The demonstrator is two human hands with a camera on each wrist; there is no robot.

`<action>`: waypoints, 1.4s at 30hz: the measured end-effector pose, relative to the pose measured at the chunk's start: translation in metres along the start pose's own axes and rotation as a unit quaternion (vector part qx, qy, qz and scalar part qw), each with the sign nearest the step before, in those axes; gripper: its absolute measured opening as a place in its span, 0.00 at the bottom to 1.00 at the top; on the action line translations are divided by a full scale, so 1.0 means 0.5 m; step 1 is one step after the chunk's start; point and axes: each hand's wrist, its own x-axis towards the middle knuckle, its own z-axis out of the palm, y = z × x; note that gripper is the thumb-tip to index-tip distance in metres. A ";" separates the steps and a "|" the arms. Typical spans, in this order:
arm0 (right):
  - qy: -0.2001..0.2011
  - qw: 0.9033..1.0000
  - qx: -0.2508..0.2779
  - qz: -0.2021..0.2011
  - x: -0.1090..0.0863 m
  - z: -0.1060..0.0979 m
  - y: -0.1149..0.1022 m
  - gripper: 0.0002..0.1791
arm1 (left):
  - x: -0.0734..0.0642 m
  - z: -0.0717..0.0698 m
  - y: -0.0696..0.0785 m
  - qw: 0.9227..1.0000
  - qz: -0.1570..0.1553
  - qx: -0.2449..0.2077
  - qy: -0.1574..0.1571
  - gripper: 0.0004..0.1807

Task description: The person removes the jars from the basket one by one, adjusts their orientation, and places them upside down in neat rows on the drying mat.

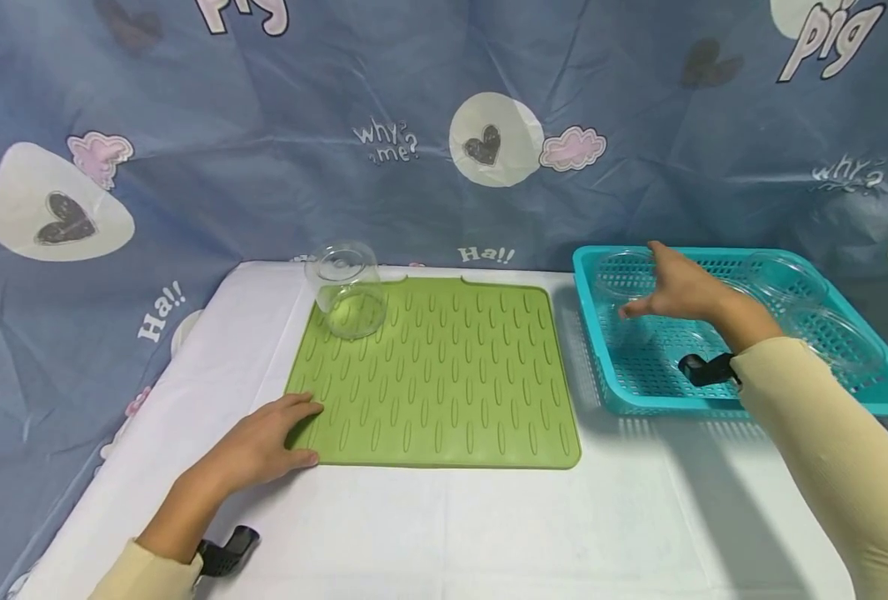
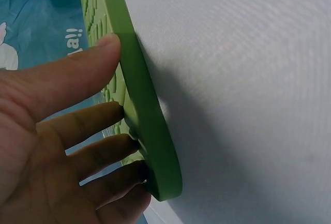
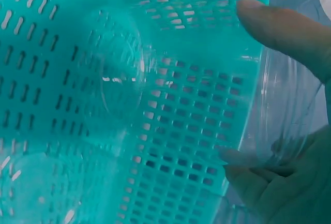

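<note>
My left hand lies at the near left corner of a green ribbed mat, its thumb and fingertips touching the edge. In the left wrist view those fingers are spread and fairly straight along the mat's side. On the far left of the mat stands a clear, see-through cup. Over at the right, my right hand reaches into a turquoise basket and grips a clear round container at its back left. The right wrist view shows this container between thumb and curled fingers.
Several more clear containers lie in the basket, among them one at the back right and one at the right side. A white cloth covers the table. A blue printed sheet hangs behind it.
</note>
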 end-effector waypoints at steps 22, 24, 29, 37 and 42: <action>0.091 0.989 0.111 -0.022 -0.066 -0.047 -0.017 0.66 | -0.003 0.004 -0.002 1.000 0.007 -0.007 0.006 0.37; 0.110 0.986 0.117 -0.032 -0.071 -0.052 -0.022 0.65 | -0.002 0.004 -0.002 1.000 0.006 -0.009 0.005 0.37; 0.140 0.979 0.139 -0.043 -0.079 -0.061 -0.041 0.64 | -0.003 0.003 -0.004 1.000 0.005 -0.008 0.002 0.38; 0.169 0.971 0.159 -0.057 -0.089 -0.068 -0.073 0.64 | -0.005 0.001 -0.004 1.000 0.012 -0.008 0.008 0.37; 0.183 0.970 0.145 -0.074 -0.093 -0.065 -0.101 0.63 | -0.008 0.001 -0.002 1.000 0.013 -0.010 0.009 0.37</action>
